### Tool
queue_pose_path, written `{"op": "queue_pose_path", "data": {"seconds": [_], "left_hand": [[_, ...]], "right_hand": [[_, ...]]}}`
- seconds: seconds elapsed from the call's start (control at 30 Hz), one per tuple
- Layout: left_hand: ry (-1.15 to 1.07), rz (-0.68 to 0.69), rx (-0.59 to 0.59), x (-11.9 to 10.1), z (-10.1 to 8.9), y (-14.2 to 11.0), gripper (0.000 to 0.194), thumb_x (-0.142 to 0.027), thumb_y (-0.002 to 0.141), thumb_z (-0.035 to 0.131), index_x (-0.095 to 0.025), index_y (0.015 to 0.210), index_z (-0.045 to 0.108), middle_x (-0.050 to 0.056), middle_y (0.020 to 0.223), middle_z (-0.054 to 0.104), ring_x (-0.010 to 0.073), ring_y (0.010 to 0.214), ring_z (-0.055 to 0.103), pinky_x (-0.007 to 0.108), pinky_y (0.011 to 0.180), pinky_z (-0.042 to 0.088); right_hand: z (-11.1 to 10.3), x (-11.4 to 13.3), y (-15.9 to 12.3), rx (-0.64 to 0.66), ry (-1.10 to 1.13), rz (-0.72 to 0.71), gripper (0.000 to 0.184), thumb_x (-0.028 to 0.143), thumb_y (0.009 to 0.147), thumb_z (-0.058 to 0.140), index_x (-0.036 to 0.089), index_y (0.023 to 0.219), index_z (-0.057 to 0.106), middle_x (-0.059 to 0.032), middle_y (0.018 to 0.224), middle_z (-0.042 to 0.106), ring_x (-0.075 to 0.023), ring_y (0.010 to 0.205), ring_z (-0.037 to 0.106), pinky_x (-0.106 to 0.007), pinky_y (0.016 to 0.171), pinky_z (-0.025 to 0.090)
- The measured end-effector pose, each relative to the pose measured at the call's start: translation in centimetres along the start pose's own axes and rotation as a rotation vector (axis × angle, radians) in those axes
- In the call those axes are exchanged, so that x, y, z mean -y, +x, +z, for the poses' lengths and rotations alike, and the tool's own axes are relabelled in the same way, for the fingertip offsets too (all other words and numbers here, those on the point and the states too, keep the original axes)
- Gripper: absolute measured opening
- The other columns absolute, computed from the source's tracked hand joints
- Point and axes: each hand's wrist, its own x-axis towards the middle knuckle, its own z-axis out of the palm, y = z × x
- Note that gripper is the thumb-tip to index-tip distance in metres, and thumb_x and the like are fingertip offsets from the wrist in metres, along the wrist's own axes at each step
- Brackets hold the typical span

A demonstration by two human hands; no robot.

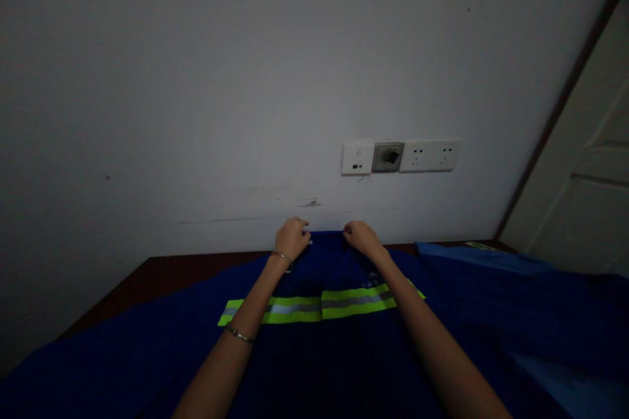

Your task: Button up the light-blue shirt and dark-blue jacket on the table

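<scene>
A dark blue work jacket (304, 366) with a yellow-green and silver reflective band (295, 309) across its chest lies spread out, collar end towards the wall. My left hand (293, 237) is closed at the left side of the collar (325, 236), its index finger slightly raised. At the collar's right side, my right hand (361, 236) pinches the cloth between thumb and fingers. The collar edge runs stretched between both hands. My forearms lie over parts of the band, and a bracelet and a second bangle circle my left wrist and forearm.
The dark red-brown tabletop (181, 272) meets a pale wall (221, 91) just beyond my hands. Sockets and a switch panel (401, 157) sit on the wall. More blue cloth (550, 301), with lighter blue parts, covers the right side. A white panelled door (584, 190) stands far right.
</scene>
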Motion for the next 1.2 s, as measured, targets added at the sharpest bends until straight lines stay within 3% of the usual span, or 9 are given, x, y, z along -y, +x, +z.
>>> {"op": "queue_pose_path", "data": {"seconds": [0.1,0.2,0.33,0.47,0.63,0.7,0.87,1.1,1.2], "left_hand": [[-0.127,-0.001,0.175,-3.4,1.3,-1.0,0.034,-0.045,0.081,0.046,-0.020,0.093,0.066,0.006,0.091,0.066,0.0202,0.087,0.060,0.027,0.073,0.045],[-0.198,-0.007,0.306,-5.2,3.5,-1.9,0.043,-0.056,0.073,0.052,-0.017,0.085,0.066,0.008,0.083,0.065,0.0211,0.078,0.060,0.026,0.063,0.042],[-0.380,0.015,0.400,-4.6,5.5,-1.8,0.031,-0.044,0.072,0.058,-0.014,0.067,0.064,0.000,0.058,0.056,0.0112,0.055,0.048,0.021,0.052,0.032],[-0.519,0.105,0.473,-3.4,5.2,-1.0,0.035,-0.035,0.071,0.060,-0.012,0.046,0.052,-0.006,0.041,0.036,0.0055,0.043,0.028,0.020,0.045,0.022],[-0.546,0.145,0.673,-1.6,3.1,-0.1,0.033,-0.041,0.072,0.058,-0.012,0.057,0.063,-0.002,0.047,0.053,0.0062,0.042,0.034,0.021,0.044,0.025],[-0.475,0.042,0.632,-0.2,2.1,0.4,0.036,-0.044,0.076,0.054,-0.012,0.066,0.067,0.001,0.054,0.060,0.0081,0.045,0.043,0.020,0.045,0.029],[-0.045,-0.332,0.173,4.4,0.5,1.6,0.028,-0.040,0.075,0.056,-0.014,0.080,0.066,0.010,0.087,0.067,0.0187,0.079,0.060,0.023,0.061,0.039],[-0.008,-0.406,0.204,6.1,4.0,0.9,0.053,-0.059,0.078,0.041,-0.013,0.089,0.063,0.017,0.098,0.065,0.0265,0.091,0.061,0.029,0.068,0.043],[-0.019,-0.419,0.225,6.1,5.6,0.6,0.046,-0.053,0.078,0.044,-0.014,0.088,0.065,0.015,0.096,0.066,0.0250,0.090,0.062,0.027,0.068,0.043]], "right_hand": [[-0.2,0.5,-0.2,-0.053,-0.033,0.016,0.027,0.025,0.080,0.045,0.016,0.092,0.067,-0.0129,0.096,0.066,-0.0223,0.091,0.060,-0.027,0.073,0.041],[-0.4,0.8,-0.5,-0.067,-0.058,0.036,0.029,0.028,0.082,0.043,0.018,0.096,0.066,-0.0120,0.097,0.066,-0.0226,0.091,0.060,-0.028,0.073,0.041],[-0.7,1.1,-0.8,-0.109,-0.068,0.045,0.031,0.031,0.086,0.039,0.020,0.101,0.063,-0.0107,0.098,0.065,-0.0209,0.092,0.060,-0.027,0.073,0.041],[-0.5,1.5,-0.8,-0.159,-0.081,0.071,0.033,0.033,0.089,0.034,0.019,0.102,0.061,-0.0111,0.096,0.065,-0.0208,0.090,0.060,-0.027,0.072,0.041],[0.4,1.4,-0.6,-0.159,-0.073,0.081,0.033,0.034,0.089,0.034,0.019,0.102,0.061,-0.0115,0.095,0.065,-0.0209,0.089,0.061,-0.027,0.072,0.041],[0.4,1.0,-0.4,-0.124,-0.045,0.084,0.033,0.038,0.086,0.039,0.019,0.101,0.061,-0.0110,0.097,0.065,-0.0207,0.091,0.060,-0.027,0.072,0.041],[0.0,0.1,0.1,-0.084,-0.015,0.090,0.038,0.046,0.079,0.047,0.018,0.099,0.063,-0.0116,0.099,0.065,-0.0222,0.094,0.059,-0.027,0.073,0.041],[2.1,0.6,-0.3,-0.031,-0.067,0.064,0.036,0.040,0.081,0.048,0.017,0.106,0.059,-0.0130,0.103,0.063,-0.0226,0.096,0.058,-0.029,0.074,0.041],[3.1,0.3,-0.3,-0.031,-0.070,0.041,0.031,0.032,0.083,0.047,0.015,0.107,0.058,-0.0127,0.102,0.063,-0.0213,0.098,0.057,-0.027,0.076,0.041]]}}
